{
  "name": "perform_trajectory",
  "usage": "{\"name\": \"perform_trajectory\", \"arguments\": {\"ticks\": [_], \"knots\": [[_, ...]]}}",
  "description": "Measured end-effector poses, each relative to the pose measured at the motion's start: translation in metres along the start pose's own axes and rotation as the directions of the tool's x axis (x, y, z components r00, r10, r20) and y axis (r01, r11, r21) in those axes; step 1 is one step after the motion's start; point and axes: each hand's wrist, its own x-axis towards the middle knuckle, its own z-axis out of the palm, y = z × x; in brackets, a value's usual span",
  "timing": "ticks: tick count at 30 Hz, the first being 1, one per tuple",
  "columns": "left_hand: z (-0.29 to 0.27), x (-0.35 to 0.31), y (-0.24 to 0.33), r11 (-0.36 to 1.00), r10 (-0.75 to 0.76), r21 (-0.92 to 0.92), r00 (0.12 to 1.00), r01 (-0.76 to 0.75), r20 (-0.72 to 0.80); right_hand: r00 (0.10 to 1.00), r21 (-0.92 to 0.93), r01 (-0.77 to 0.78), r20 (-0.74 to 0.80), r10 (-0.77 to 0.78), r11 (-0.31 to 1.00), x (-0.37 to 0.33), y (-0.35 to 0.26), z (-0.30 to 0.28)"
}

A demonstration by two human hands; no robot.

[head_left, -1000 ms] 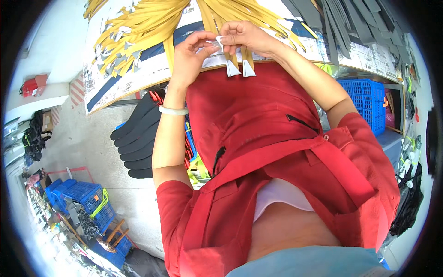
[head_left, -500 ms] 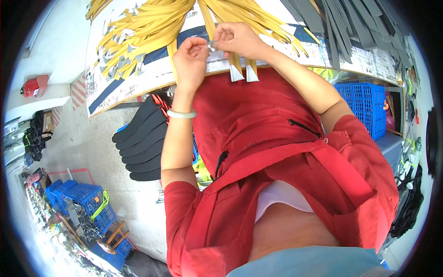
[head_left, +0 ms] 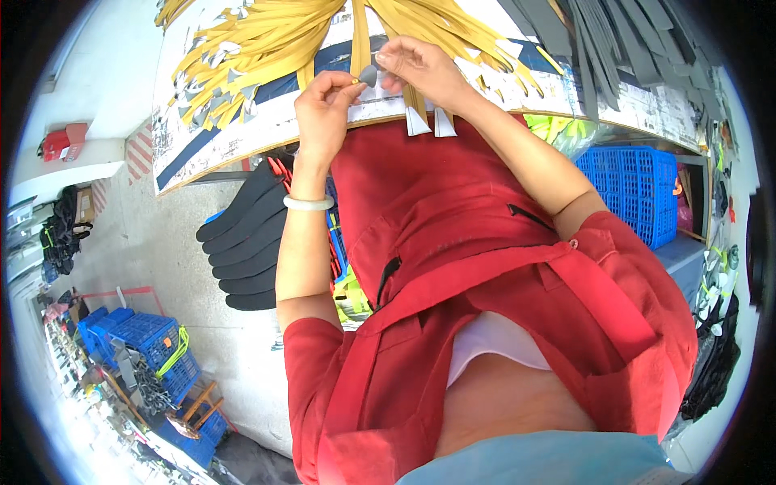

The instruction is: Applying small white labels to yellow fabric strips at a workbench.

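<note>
The left hand (head_left: 323, 117) is raised over the near edge of the bench (head_left: 250, 139), its thumb and fingertips pressed together, pinching a small grey piece (head_left: 369, 75). A speck of yellow shows at these fingertips. The right hand (head_left: 420, 71) is just to the right, palm turned toward the piece, fingers part-curled and blurred; I cannot tell whether its grip is spread or closed, or whether it touches the piece. A pale bracelet (head_left: 308, 204) circles the left wrist.

Below the right hand, two white-tipped strap ends (head_left: 417, 123) hang side by side over the bench's near edge, against the red apron (head_left: 453, 194). Farther back and to the left, yellow straps (head_left: 267, 40) lie in a fanned heap, many with white or grey tips. Grey straps (head_left: 614, 40) lie at the far right.

The bench top bears dark print, plainest at the right, too small and bent to read. Under the bench on the right is a blue crate (head_left: 626, 194); on the left are curved black pieces (head_left: 246, 242). Blue crates (head_left: 153, 335) stand at the near left, one with an orange patch whose writing, if any, is illegible.
</note>
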Motion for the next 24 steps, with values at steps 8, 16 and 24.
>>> {"name": "perform_trajectory", "arguments": {"ticks": [8,16,24], "knots": [[-0.012,-0.006,0.004,0.988,0.151,0.011,0.963,-0.153,-0.223,0.999,-0.069,0.04,-0.022,-0.041,0.997,-0.006,-0.006,-0.008],[0.004,-0.038,-0.009,0.617,0.476,0.572,0.835,-0.54,0.275,0.966,-0.203,-0.253,-0.104,0.236,0.946,-0.042,0.04,-0.052],[0.043,-0.014,-0.034,0.664,0.351,0.405,0.74,-0.629,0.574,0.991,-0.336,-0.136,-0.065,0.121,0.932,-0.044,0.041,-0.049]]}}
